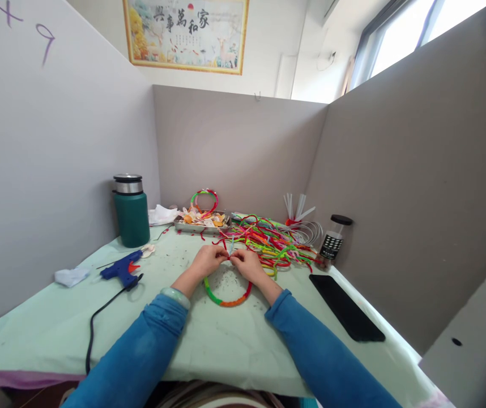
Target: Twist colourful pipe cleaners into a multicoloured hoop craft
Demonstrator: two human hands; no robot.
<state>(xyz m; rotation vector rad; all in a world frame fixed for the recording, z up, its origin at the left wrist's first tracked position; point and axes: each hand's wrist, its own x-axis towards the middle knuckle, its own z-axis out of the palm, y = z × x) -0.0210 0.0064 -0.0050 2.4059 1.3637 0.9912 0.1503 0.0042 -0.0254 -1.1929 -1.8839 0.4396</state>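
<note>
A ring (pixel 228 304) wrapped in green, orange and red pipe cleaner lies on the table between my forearms. At its far side, the fingertips of my left hand (pixel 207 262) pinch a red pipe cleaner (pixel 225 244), whose loose end points up. My right hand (pixel 247 266) is closed as well, its thumb and fingers meeting my left fingertips on the same red strand. Part of the ring's far edge is hidden under both hands. Just beyond my right hand spreads a heap of coloured pipe cleaners (pixel 268 241).
At the back, a metal tray (pixel 200 228) holds paper-like pieces, with another wrapped ring (pixel 215 203) on top. A green bottle (pixel 131 218) and a blue glue gun (pixel 120 268) with its cord are left. Glue sticks (pixel 299 207), a jar (pixel 333 243) and a black phone-like slab (pixel 347 309) are right.
</note>
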